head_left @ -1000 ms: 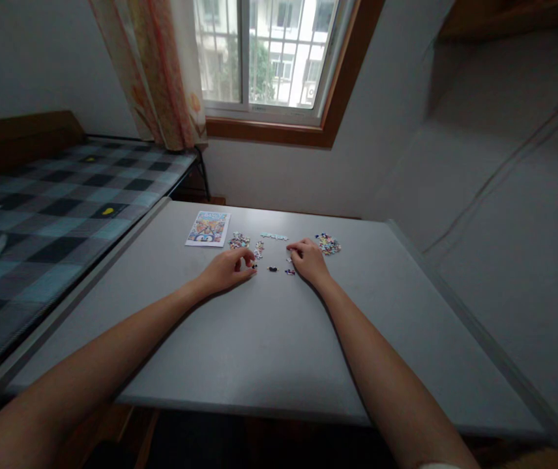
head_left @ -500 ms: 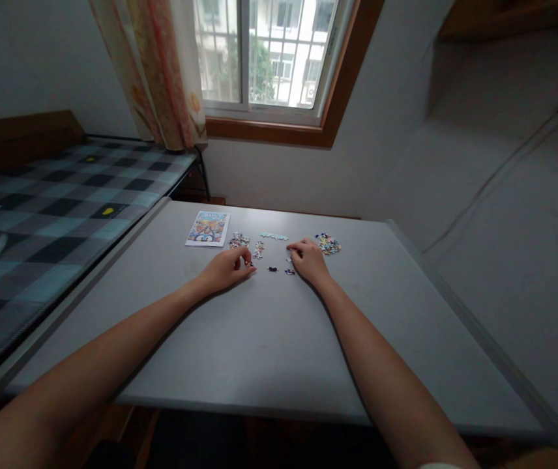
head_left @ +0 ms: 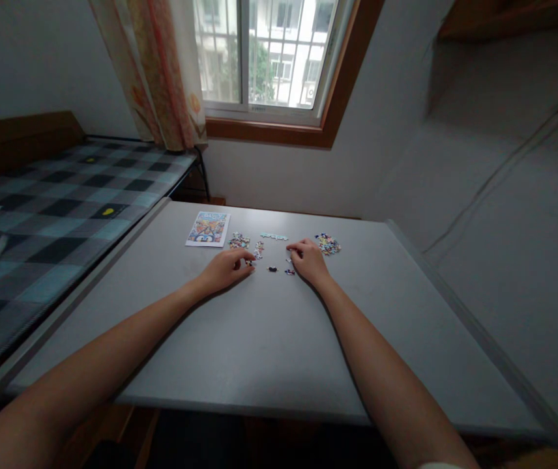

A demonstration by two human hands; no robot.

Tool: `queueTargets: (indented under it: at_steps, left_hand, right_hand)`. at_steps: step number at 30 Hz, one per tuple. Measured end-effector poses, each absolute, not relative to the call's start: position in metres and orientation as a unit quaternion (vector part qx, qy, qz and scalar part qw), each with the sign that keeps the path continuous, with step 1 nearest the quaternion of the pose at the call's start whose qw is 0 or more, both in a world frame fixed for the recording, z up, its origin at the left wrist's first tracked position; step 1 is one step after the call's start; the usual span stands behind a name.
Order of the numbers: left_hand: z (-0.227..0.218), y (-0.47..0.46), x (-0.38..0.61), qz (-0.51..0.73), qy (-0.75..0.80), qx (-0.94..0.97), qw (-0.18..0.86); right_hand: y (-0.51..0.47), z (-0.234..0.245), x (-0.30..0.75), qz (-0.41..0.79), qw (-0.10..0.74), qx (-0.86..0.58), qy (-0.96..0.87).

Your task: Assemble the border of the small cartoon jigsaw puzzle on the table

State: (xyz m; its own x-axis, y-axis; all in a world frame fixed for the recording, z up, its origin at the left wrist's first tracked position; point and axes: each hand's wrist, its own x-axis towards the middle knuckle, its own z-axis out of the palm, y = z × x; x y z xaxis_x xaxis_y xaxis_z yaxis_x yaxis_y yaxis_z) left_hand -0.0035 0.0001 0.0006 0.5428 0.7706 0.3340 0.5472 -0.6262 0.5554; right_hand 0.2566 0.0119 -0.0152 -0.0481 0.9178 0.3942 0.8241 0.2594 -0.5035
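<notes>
My left hand (head_left: 225, 267) rests on the white table with thumb and index finger curled around a small dark puzzle piece (head_left: 249, 262). Close to those fingertips stands a short joined strip of puzzle pieces (head_left: 259, 249). My right hand (head_left: 310, 260) lies palm down, its index finger stretched left and no piece visible in it. Beside it are a small pale piece (head_left: 288, 260) and a dark-and-white joined bit of puzzle (head_left: 289, 272). Between the hands lies a dark puzzle section (head_left: 272, 269). Farther back is a light blue puzzle strip (head_left: 274, 236).
Loose puzzle pieces form a left pile (head_left: 238, 240) and a right pile (head_left: 328, 244). A colourful picture sheet (head_left: 208, 229) lies at the back left of the table (head_left: 259, 345). A bed with a checked cover (head_left: 113, 189) borders the left side; a window (head_left: 269, 58) is ahead.
My left index finger has straightened a little over the dark piece, and the fingertips have shifted slightly. My right hand has stayed in place.
</notes>
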Motion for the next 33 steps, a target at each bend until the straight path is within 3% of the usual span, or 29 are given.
queueTargets:
  at_steps: [12,20,33]
  left_hand:
    - [0.000,0.003,-0.005,0.316,0.359,0.859,0.183]
    - [0.003,0.000,-0.002,0.437,0.350,0.772,0.303]
    - [0.002,-0.008,0.007,0.416,0.364,0.732,0.398]
  right_hand:
    - [0.001,0.003,0.240,0.038,0.375,-0.559,-0.738]
    - [-0.019,0.020,0.208,0.032,0.337,-0.444,-0.830]
    - [-0.022,0.018,0.202,0.012,0.319,-0.394,-0.862]
